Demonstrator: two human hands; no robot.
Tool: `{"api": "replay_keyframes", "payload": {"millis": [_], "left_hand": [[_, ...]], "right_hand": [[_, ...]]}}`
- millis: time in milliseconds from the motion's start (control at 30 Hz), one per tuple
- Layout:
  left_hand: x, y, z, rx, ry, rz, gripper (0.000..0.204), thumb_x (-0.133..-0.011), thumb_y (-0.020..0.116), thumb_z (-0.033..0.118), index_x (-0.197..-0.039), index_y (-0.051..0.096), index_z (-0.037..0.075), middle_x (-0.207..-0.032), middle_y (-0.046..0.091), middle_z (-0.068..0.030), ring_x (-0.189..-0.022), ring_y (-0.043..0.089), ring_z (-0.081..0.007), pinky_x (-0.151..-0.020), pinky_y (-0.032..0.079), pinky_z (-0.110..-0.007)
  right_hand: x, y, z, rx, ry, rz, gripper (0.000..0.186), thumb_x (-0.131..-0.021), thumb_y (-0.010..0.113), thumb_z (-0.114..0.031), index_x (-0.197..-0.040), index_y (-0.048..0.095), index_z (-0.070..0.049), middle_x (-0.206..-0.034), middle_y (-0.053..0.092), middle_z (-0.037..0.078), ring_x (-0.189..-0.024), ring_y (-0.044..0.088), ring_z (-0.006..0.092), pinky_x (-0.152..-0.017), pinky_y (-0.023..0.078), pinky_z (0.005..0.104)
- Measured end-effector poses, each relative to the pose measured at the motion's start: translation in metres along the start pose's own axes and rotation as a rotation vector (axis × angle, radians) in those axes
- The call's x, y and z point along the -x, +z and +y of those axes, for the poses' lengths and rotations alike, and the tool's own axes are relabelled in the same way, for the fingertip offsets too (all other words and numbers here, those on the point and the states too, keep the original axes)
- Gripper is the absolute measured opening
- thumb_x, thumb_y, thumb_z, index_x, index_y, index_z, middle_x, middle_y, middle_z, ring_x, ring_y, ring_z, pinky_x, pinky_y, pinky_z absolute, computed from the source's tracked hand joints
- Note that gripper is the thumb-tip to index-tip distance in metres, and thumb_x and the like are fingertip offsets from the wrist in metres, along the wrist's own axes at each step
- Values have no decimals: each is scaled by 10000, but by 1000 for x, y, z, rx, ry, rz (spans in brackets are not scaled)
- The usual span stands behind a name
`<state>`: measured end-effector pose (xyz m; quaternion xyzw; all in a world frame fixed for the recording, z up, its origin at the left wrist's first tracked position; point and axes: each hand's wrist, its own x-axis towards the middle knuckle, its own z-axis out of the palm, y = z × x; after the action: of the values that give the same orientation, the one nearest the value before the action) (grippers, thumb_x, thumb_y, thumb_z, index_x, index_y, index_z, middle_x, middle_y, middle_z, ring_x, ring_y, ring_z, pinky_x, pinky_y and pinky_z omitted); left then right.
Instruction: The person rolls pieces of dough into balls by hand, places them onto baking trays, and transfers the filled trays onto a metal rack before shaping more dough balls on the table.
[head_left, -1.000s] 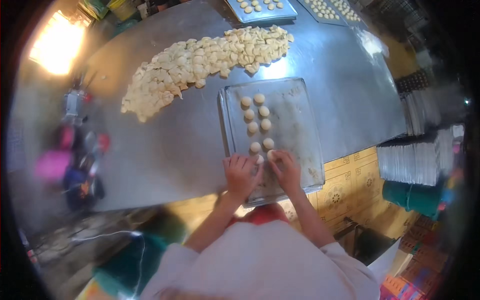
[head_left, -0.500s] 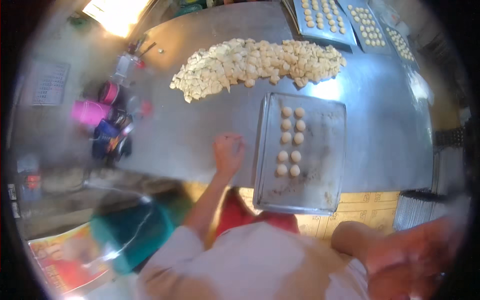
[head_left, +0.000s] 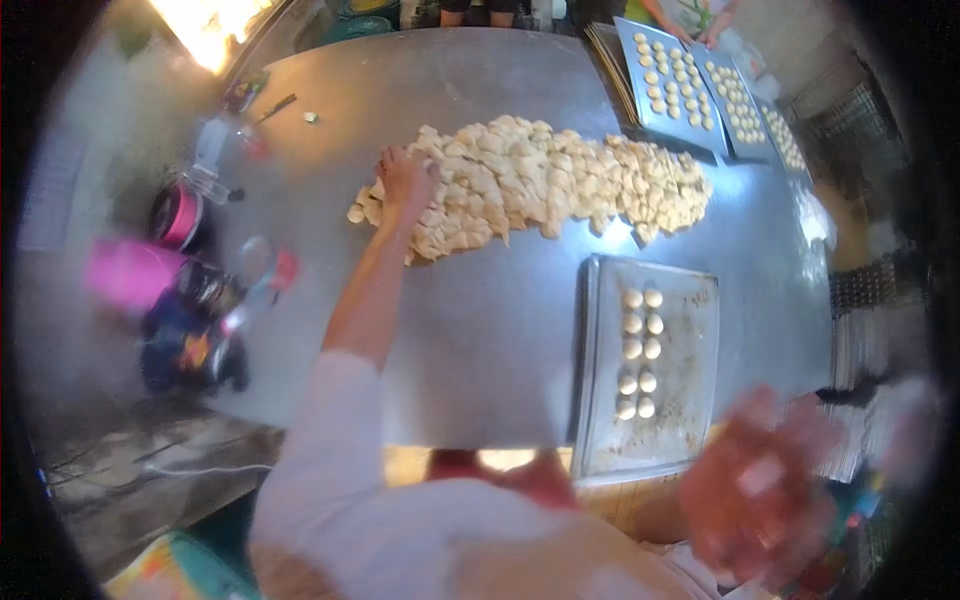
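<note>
A long heap of pale cut dough pieces [head_left: 520, 180] lies across the metal table. My left hand [head_left: 408, 182] reaches to its left end, fingers bent over the dough there; what is under them is mostly hidden. Close in at the lower right, my right hand [head_left: 755, 490] is large and smeared by motion, with a pale patch on it that I cannot make out. Between the heap and my body sits a metal baking tray [head_left: 685, 375], stained, bearing two columns of round dough balls [head_left: 632, 349] on its left half.
Trays of dough balls [head_left: 675, 85] stand at the far right, beside another person's hands [head_left: 708, 36]. A knife [head_left: 277, 107] lies at the far left. Pink containers [head_left: 135, 272] and other items crowd the left edge. Stacked trays [head_left: 850, 430] are at the right.
My left hand has moved from the near side of the table, left of the tray, forward onto the dough heap. My right hand remains blurred at the lower right. The view has shifted.
</note>
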<state>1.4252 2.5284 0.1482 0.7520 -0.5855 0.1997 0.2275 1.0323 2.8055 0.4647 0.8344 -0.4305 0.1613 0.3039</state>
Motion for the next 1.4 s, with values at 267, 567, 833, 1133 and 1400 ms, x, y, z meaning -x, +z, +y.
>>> {"api": "replay_keyframes", "payload": {"millis": [267, 567, 833, 1133, 1400], "left_hand": [[215, -133, -24, 1293, -918, -548, 172, -1010, 631, 135, -1034, 468, 82, -906, 474, 7, -822, 460, -97, -735, 441, -277], [329, -209, -57, 877, -661, -470, 266, -962, 699, 119, -1175, 562, 40, -1040, 596, -88, -913, 604, -177, -797, 530, -334], [340, -146, -101, 74, -127, -457, 238, -969, 621, 166, -1191, 626, 80, -1116, 606, -188, -1127, 555, -390, -975, 407, -527], [380, -142, -134, 3, -196, -530, 250, -959, 584, 159, -1174, 643, 45, -1190, 634, -169, -1197, 555, -366, -1053, 400, -510], [346, -139, -103, 13, 11, -457, 192, -912, 591, 153, -1019, 701, 37, -996, 675, -198, -1011, 623, -384, -857, 478, -518]], "right_hand": [[-169, 333, -153, -1410, 355, -187, 384, -884, 728, -78, -1262, 664, -64, -1171, 665, 133, -926, 654, 223, -781, 542, 356], [-147, 396, -224, -1190, 583, -213, 245, -906, 759, -184, -1021, 640, -3, -837, 672, 169, -801, 623, 404, -699, 502, 453], [181, 330, -222, -417, 329, -364, 275, -976, 611, -283, -1033, 593, -14, -1047, 575, 213, -995, 545, 413, -900, 412, 557], [200, 325, -213, -660, 270, -410, 176, -979, 588, -220, -1011, 615, -49, -1004, 607, 191, -1000, 569, 381, -893, 428, 525], [129, 319, -218, -949, 86, -426, 180, -979, 522, -198, -1035, 606, -48, -1063, 594, 193, -1072, 552, 386, -941, 423, 511]]}}
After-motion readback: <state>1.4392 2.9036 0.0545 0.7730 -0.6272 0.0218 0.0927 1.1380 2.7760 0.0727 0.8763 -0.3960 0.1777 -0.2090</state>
